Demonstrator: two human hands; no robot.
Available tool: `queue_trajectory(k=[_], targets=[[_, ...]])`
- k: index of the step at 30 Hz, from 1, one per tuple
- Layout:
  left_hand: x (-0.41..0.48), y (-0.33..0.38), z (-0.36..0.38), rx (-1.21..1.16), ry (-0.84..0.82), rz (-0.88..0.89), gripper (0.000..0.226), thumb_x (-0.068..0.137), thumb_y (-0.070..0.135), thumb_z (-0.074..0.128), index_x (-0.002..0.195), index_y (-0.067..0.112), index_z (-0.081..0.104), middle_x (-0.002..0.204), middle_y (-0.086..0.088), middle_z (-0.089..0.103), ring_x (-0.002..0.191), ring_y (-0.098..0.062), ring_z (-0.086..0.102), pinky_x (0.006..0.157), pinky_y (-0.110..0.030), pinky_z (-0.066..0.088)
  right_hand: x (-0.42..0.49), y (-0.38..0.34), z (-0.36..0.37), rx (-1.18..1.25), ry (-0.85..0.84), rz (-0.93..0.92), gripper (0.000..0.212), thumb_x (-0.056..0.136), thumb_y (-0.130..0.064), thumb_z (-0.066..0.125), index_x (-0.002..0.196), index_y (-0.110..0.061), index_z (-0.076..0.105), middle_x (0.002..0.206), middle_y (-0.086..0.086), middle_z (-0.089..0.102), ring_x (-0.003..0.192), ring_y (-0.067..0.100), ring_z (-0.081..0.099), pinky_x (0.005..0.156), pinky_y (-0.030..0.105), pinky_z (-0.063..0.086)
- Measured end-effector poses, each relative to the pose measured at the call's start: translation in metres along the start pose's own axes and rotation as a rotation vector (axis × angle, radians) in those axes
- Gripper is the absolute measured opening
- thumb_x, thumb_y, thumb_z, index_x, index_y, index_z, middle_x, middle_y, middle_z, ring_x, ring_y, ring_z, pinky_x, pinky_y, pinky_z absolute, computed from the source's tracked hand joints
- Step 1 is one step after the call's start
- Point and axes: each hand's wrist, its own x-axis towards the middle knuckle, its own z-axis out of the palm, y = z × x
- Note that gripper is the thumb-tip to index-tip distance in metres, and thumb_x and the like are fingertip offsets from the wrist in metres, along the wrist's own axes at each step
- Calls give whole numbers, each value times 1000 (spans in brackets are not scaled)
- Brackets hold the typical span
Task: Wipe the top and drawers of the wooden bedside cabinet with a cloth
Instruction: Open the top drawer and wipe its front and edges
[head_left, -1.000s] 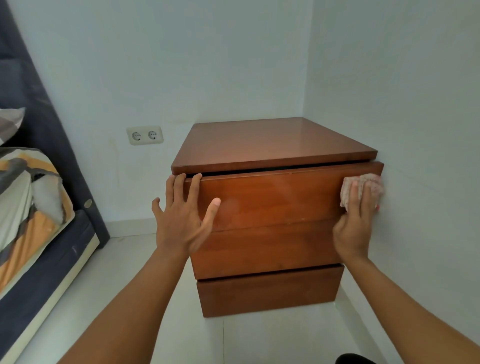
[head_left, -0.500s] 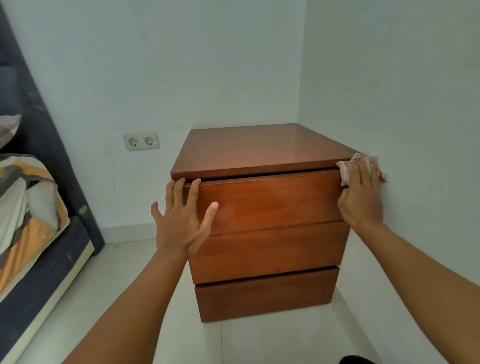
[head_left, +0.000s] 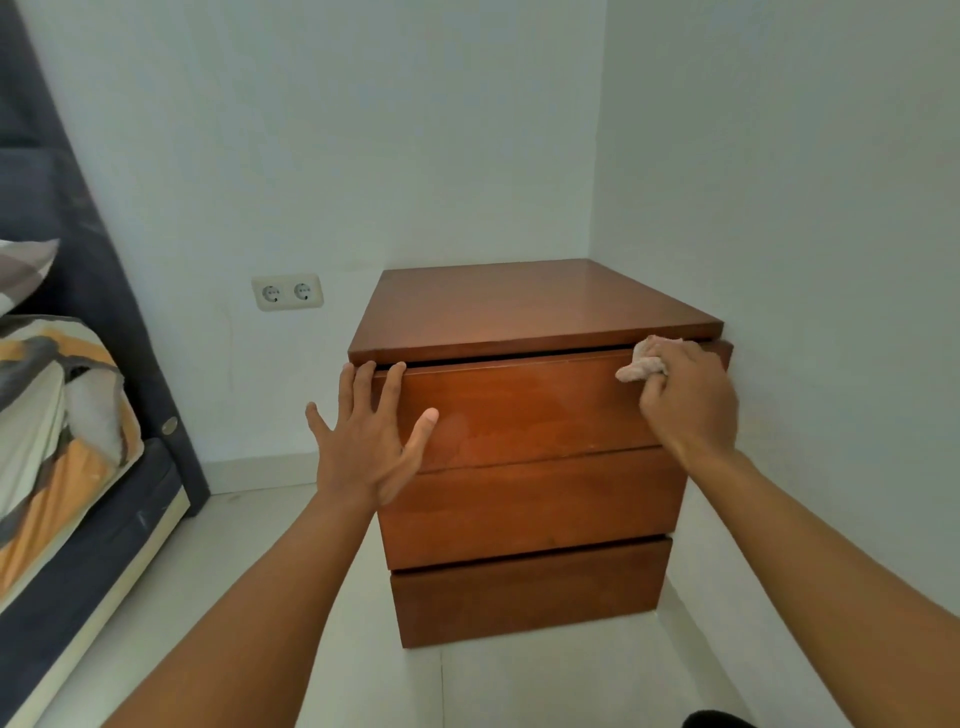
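Note:
The wooden bedside cabinet (head_left: 530, 306) stands in the room's corner, reddish brown, with three drawer fronts. The top drawer (head_left: 519, 410) sits slightly pulled out, a dark gap under the cabinet top. My left hand (head_left: 366, 441) lies flat with fingers spread on the left end of the top drawer front, fingertips at its upper edge. My right hand (head_left: 685, 400) grips a crumpled pale pink cloth (head_left: 647, 358) and presses it on the upper right of the top drawer front. A damp sheen shows on the drawer front between the hands.
White walls close in behind and right of the cabinet. A double wall socket (head_left: 287, 292) sits left of it. A bed (head_left: 57, 467) with patterned bedding and a dark frame fills the left side. Pale tiled floor (head_left: 260, 597) lies in front.
My right hand has carried the cloth from the drawer's right corner up to its top edge, then leftward onto the drawer front. The left hand has stayed in place.

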Motion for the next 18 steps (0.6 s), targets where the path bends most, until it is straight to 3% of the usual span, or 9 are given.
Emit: queue_trajectory(k=[2, 4, 7, 10, 14, 18], targets=[[2, 2, -6, 8, -42, -17, 78, 91, 78, 16, 158, 37, 13, 167, -3, 10, 155, -26, -3, 114, -72, 4, -24, -24, -3, -15, -155, -27, 12, 90, -16, 51, 89, -18, 62, 86, 1, 61, 75, 20, 56, 58, 27, 40], [2, 6, -12, 6, -76, -45, 79, 92, 77, 16, 159, 36, 9, 169, -3, 5, 155, -26, -6, 114, -71, 0, -44, -40, 0, -30, -295, -17, 12, 94, -24, 47, 88, -21, 57, 84, -2, 58, 65, 12, 48, 52, 22, 29], [-22, 12, -9, -27, -12, -12, 76, 94, 72, 18, 160, 34, 10, 169, -3, 2, 155, -26, -4, 117, -68, 6, -71, -50, 15, 18, -367, -65, 36, 97, -43, 46, 126, -25, 57, 121, 1, 60, 60, 6, 53, 50, 18, 40], [-52, 12, 14, -33, -32, -24, 76, 93, 71, 21, 160, 36, 10, 169, -1, -4, 155, -26, -8, 117, -68, 8, -90, -52, 32, -90, -458, -142, 70, 98, -65, 36, 160, -34, 23, 167, 5, 26, 50, 7, 53, 46, 15, 41], [-58, 5, 40, 47, -118, -53, 76, 94, 71, 19, 160, 37, 2, 167, 1, -19, 153, -29, -19, 114, -70, 4, -101, -46, 50, -237, -578, -175, 79, 98, -71, 25, 162, -36, -2, 172, 6, -5, 52, 8, 54, 46, 17, 44], [-46, 4, 45, 53, -108, -54, 75, 95, 70, 22, 160, 35, 6, 168, 1, -15, 153, -29, -17, 115, -69, 2, -93, -46, 64, -262, -591, -160, 80, 98, -71, 27, 162, -36, -5, 172, 4, -10, 56, 11, 56, 48, 21, 46]])
